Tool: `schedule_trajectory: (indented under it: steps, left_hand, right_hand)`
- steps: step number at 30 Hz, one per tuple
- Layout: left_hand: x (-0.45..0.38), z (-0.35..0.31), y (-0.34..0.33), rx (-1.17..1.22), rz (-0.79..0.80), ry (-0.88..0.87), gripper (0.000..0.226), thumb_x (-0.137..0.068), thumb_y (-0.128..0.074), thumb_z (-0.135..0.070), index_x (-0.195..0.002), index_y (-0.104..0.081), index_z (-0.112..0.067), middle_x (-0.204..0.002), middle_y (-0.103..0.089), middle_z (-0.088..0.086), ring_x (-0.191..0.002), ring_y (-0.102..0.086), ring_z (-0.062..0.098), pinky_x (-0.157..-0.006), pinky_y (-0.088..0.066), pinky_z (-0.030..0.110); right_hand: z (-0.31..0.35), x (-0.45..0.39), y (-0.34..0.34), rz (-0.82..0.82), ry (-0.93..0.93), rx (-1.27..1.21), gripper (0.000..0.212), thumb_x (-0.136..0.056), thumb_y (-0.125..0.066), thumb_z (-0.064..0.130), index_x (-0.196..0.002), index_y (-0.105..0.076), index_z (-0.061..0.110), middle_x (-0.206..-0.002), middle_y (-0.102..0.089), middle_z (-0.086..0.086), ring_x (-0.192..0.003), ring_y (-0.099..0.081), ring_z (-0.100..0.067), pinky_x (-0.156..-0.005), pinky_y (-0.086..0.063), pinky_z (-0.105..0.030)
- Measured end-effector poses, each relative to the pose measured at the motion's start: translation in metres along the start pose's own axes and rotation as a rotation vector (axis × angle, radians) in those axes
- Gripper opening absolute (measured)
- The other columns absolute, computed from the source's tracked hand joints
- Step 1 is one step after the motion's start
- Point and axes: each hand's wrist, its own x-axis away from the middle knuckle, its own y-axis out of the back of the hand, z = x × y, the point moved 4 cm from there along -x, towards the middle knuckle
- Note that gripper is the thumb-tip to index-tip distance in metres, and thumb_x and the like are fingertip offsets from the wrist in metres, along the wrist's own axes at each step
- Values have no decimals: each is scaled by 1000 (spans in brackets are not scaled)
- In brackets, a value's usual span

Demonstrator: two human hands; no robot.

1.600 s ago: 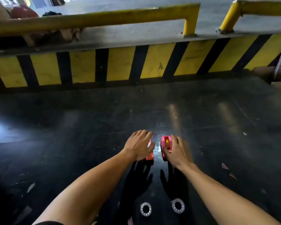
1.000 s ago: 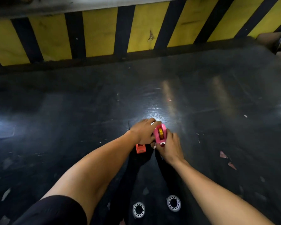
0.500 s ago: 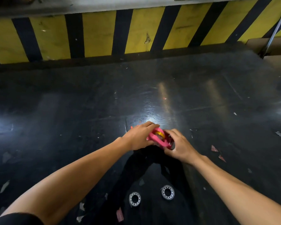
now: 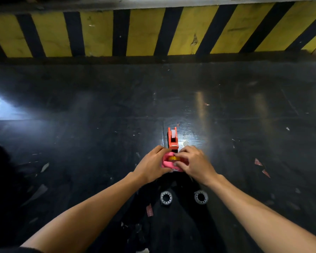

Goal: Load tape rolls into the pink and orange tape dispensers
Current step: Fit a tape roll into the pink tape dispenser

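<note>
Left hand [image 4: 151, 166] and right hand [image 4: 193, 164] both closed around the pink tape dispenser [image 4: 167, 162], left fingers wrapped on its left side, right fingers curled over its top and right side; dispenser held between them just above or on the floor, contact with the floor not resolvable. A yellow-amber tape roll [image 4: 172, 158] shows in the gap between the hands, seated in the pink body. Orange tape dispenser [image 4: 172, 138] stands upright on the floor directly beyond the hands, just beside the fingertips, a pale roll visible in its slot. Nearer the body, two tape rolls [image 4: 166, 197] [image 4: 201, 197] lie flat on the floor, apart from each other, in the shadow between the forearms. Floor [image 4: 80, 125] dark, glossy, scuffed, with light reflections and scattered paper scraps; red scraps [image 4: 258, 162] off to the right. Far edge bounded by a low yellow-and-black striped barrier [image 4: 144, 31]. Versus 0.5 s earlier: orange dispenser, then hidden behind the hands, now in clear view; pink dispenser no longer tilted out to the right, now drawn in tighter between both hands; the two loose rolls unchanged in position.
</note>
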Motion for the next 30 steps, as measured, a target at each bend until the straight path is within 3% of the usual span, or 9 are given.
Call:
schedule_trajectory:
  steps: [10,21,26,30]
  left_hand:
    - [17,19,-28,24,66,131,64,-77,-81,-32,-132,-53,-18,-123,-55,0,-107,-58,19,-91,-45,27]
    - [22,21,-32,24,43,135,61,-80,-78,-39,-132,-53,-19,-128,-57,-1,-109,-60,18,-97,-49,34]
    - [24,21,-33,30,38,174,66,-79,-78,-38,-136,-51,-20,-132,-56,-1,-114,-60,20,-99,-48,34]
    - [23,21,-34,29,99,210,83,-80,-78,-31,-150,-36,-17,-145,-44,6,-127,-53,27,-106,-45,39]
  right_hand:
    - [8,16,-40,56,-39,70,30,-88,-59,30,-115,-67,20,-102,-70,-2,-98,-62,-24,-90,-45,-36]
    - [15,14,-48,36,-72,129,28,-92,-54,30,-114,-66,18,-105,-67,-1,-101,-59,-21,-95,-40,-34]
    - [15,21,-40,-36,-68,24,24,-92,-56,32,-107,-68,17,-101,-70,0,-96,-62,-20,-92,-43,-35]
    - [12,25,-22,-140,-261,-256,21,-87,-66,33,-99,-72,17,-95,-71,1,-87,-64,-16,-82,-48,-29]
